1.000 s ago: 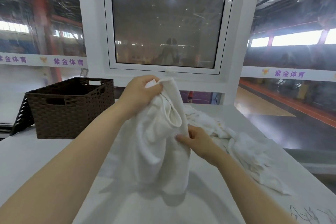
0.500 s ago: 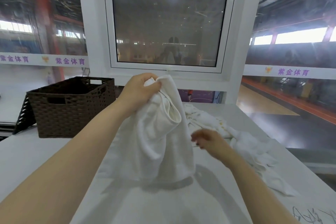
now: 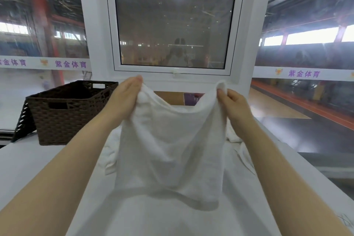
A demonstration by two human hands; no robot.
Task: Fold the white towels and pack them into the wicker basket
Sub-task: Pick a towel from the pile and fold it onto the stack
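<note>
Basket (image 3: 72,109) sits to the left of the towel (image 3: 170,143), and I see nothing in it yet. My left hand (image 3: 126,97) pinches one top corner of the towel. My right hand (image 3: 232,103) pinches the other. The towel hangs over the bench (image 3: 28,163), sagging in the middle. I should pull the corners apart, make them level, then lay it flat to fold.
</note>
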